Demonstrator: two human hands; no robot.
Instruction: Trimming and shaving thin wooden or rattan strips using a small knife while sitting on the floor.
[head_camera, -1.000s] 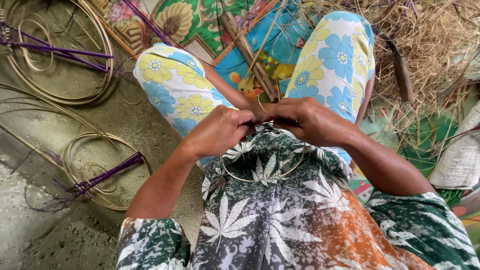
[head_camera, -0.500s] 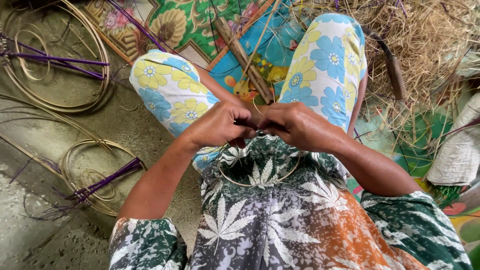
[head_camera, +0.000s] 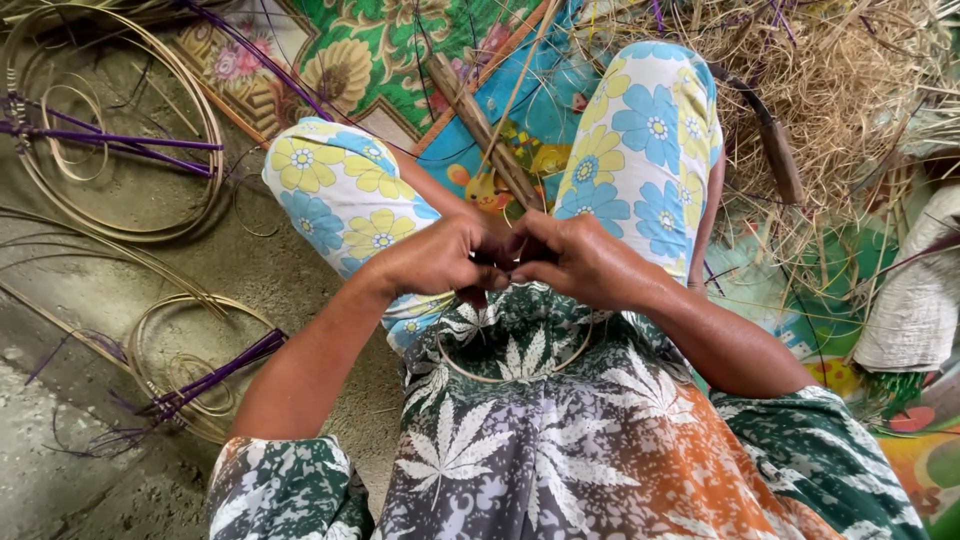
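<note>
My left hand (head_camera: 440, 258) and my right hand (head_camera: 578, 260) meet knuckle to knuckle over my lap, both closed on a thin pale cane strip. The strip bends into a small ring (head_camera: 505, 378) that hangs below my hands against my leaf-print dress. A long thin end of the strip (head_camera: 515, 85) rises from my fingers towards the top of the view. My knees in flower-print trousers (head_camera: 650, 130) stand to either side. What my fingertips do on the strip is hidden.
Large cane coils bound with purple strips (head_camera: 120, 150) lie on the concrete floor at the left, a smaller coil (head_camera: 195, 365) nearer me. A colourful mat (head_camera: 380, 50) lies ahead, a heap of dry straw (head_camera: 850, 80) with a wooden-handled tool (head_camera: 780, 155) at the right.
My hands have stayed together on the strip, shifting slightly as the fingers work. The view has drifted a little; the ring hangs lower.
</note>
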